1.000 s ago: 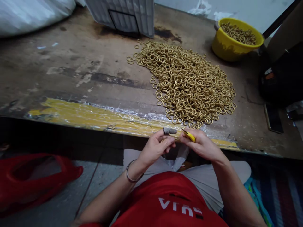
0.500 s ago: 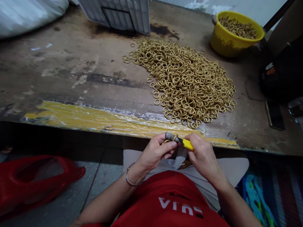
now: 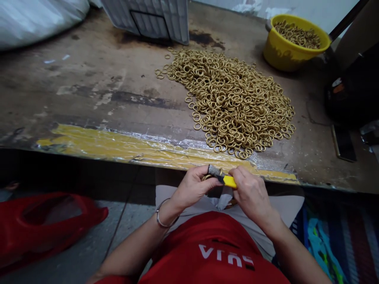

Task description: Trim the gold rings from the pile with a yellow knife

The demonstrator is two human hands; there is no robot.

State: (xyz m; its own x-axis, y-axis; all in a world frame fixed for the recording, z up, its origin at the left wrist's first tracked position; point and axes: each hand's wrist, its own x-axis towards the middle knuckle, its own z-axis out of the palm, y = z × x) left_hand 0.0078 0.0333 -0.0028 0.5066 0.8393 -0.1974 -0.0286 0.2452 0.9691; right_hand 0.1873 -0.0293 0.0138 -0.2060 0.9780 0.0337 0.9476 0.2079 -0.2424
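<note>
Left hand (image 3: 192, 188) tight on ring (image 3: 206, 177); right hand (image 3: 251, 193) on yellow knife (image 3: 229, 181)

A heap of brass-coloured metal rings (image 3: 233, 98) lies on the worn wooden tabletop (image 3: 89, 90), right of its middle. Behind the heap stands a white slatted plastic crate (image 3: 154, 17); to the far right, a yellow plastic bowl (image 3: 281, 55) with more rings in it. Before the tabletop's near edge, the left hand (image 3: 194, 185) and right hand (image 3: 251, 193) meet, a yellow-handled small knife (image 3: 229, 181) between them. A red plastic bag (image 3: 44, 225) lies on the floor to the left.
</note>
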